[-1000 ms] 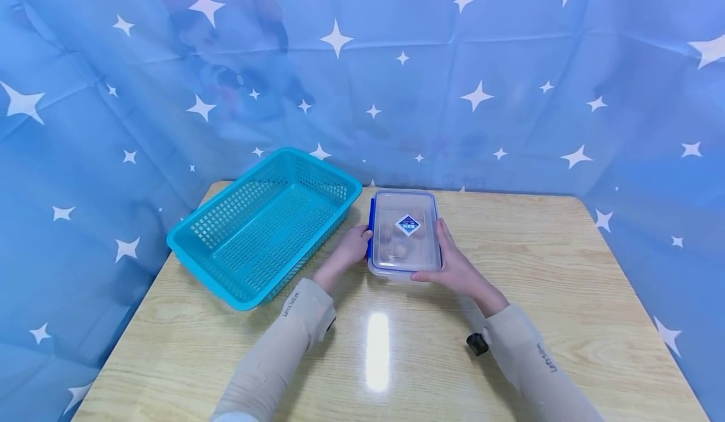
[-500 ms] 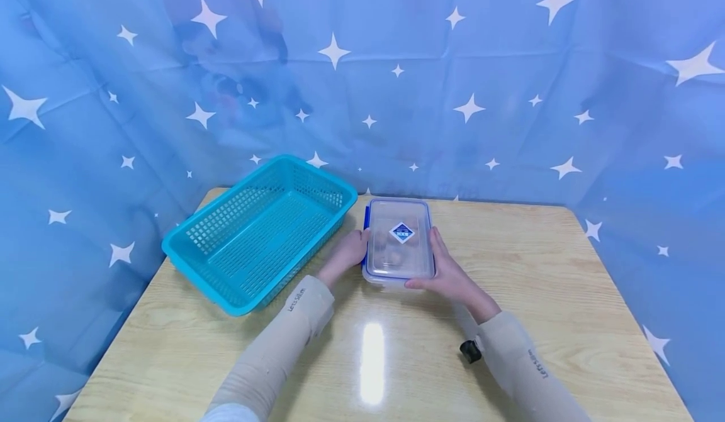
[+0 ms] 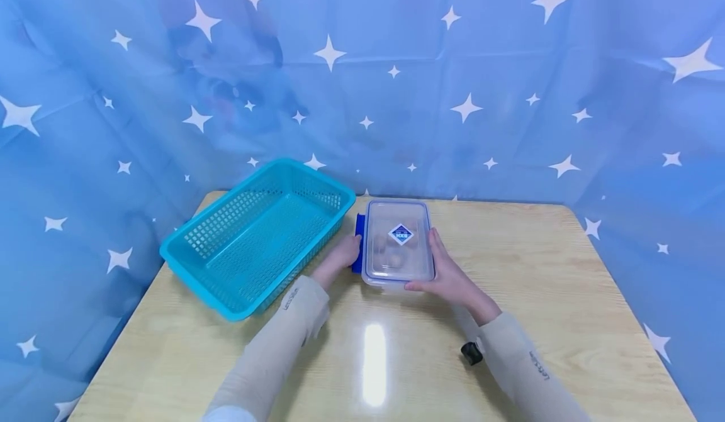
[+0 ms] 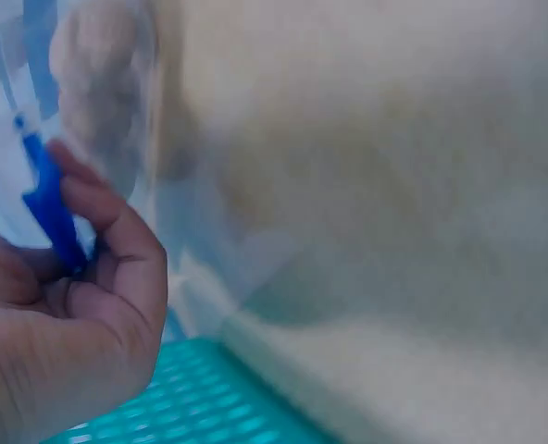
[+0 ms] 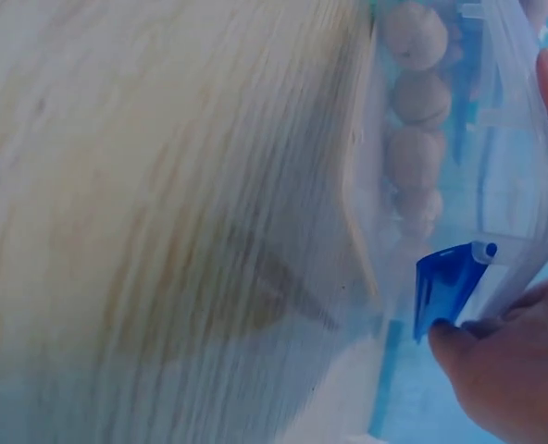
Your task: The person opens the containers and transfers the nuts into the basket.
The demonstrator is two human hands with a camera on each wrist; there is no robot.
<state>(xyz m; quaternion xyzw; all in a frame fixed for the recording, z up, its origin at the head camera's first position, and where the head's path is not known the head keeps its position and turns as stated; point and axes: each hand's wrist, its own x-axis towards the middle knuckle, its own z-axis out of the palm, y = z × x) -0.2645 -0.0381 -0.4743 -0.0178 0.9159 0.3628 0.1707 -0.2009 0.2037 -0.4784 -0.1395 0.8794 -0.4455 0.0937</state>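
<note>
A clear plastic food container with a blue-edged lid and a diamond label stands on the table. Several pale brown round things show through its wall. My left hand is at the left long side, where the blue locking flap juts outward from the lid. In the left wrist view the left thumb and fingers pinch that flap. My right hand grips the right side and near corner of the container. Another blue flap hangs out beside the right hand's fingertip in the right wrist view.
Left of the container lies a turquoise perforated basket, tilted on the tabletop, its near long edge close to my left wrist. Light wood tabletop extends to the right. A blue curtain with white stars hangs behind the table's back edge.
The left flap has swung outward from the container's side, and my left hand has moved slightly left with it. The right hand keeps its hold. The head view has shifted a little.
</note>
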